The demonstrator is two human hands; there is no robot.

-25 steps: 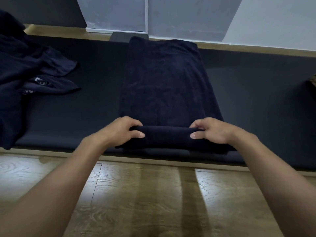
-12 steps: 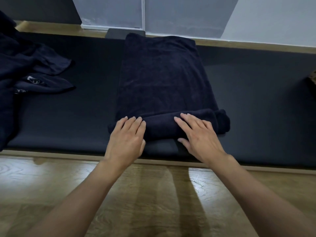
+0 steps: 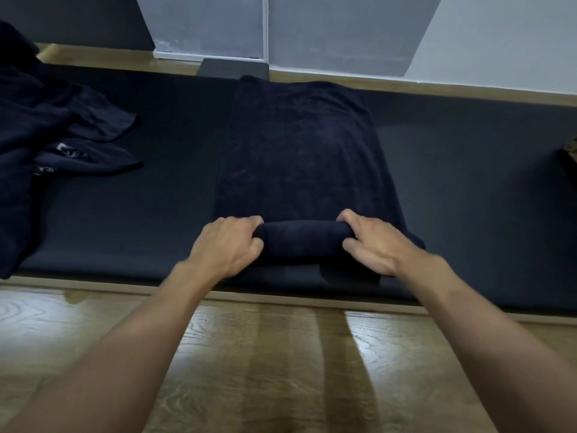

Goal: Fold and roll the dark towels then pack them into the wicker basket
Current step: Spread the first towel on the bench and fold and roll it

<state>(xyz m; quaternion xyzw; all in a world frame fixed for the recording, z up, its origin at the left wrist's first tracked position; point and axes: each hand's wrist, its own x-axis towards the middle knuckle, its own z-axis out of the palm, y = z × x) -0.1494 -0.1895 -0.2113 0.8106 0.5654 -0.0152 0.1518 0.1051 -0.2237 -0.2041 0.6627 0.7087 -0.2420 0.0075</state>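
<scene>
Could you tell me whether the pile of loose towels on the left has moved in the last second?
No. Against the dark mat, the pile of loose towels lies where it did; only the camera has shifted slightly.

Folded towel: dark navy terry, folded into a long narrow strip that lies flat on the dark mat and runs away from the viewer.
Roll: the strip's near end, wound into a tight cylinder lying crosswise; the left hand and right hand grip its two ends.
Towel pile: loose, crumpled dark towels at the mat's left, well apart from the strip, one showing a white print.
</scene>
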